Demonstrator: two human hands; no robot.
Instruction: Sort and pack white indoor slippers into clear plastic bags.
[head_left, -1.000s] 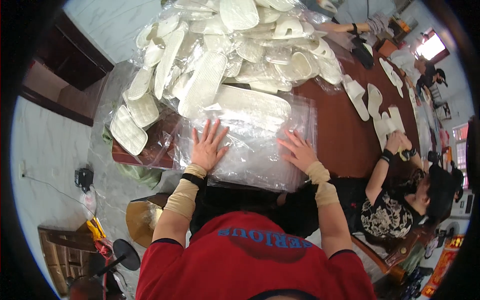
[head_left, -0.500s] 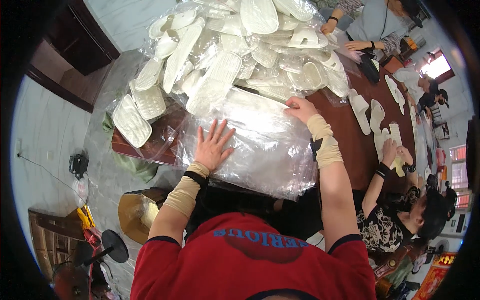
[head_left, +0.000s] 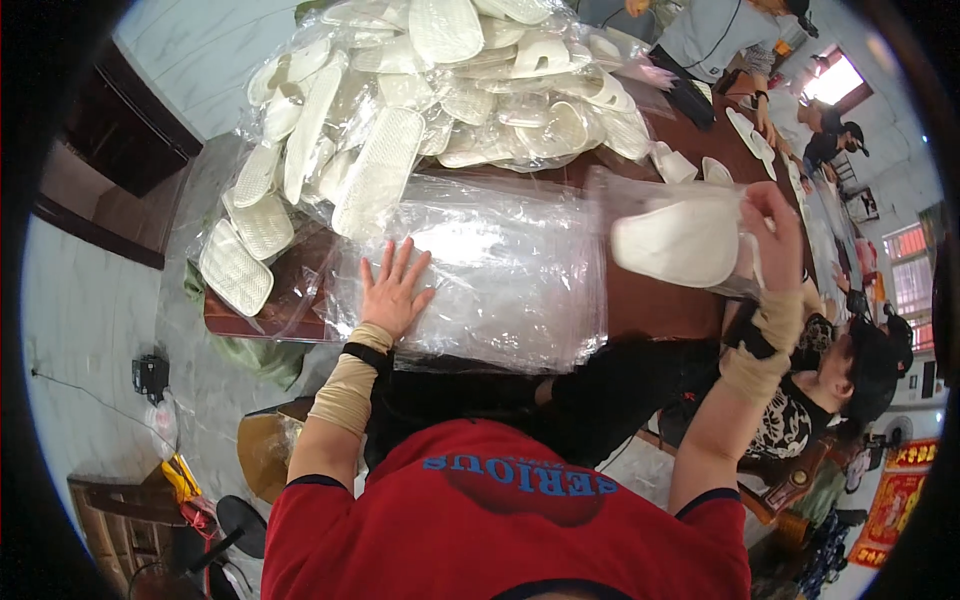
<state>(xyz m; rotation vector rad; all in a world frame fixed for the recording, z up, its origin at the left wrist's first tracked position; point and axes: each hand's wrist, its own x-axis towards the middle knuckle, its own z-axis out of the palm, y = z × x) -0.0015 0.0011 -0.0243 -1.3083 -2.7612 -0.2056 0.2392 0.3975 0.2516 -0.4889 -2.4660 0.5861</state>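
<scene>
On my feed I see a reddish-brown bench (head_left: 655, 315) with a glossy top. Near its front edge lies a flat stack of clear plastic bags (head_left: 500, 275), the lower side reaching past that edge. Behind it I make out a heap of bagged white slippers (head_left: 470, 105), spilling toward the bench's left end. Farther right, I see loose white slippers (head_left: 750, 140) lying on the bare surface.
</scene>
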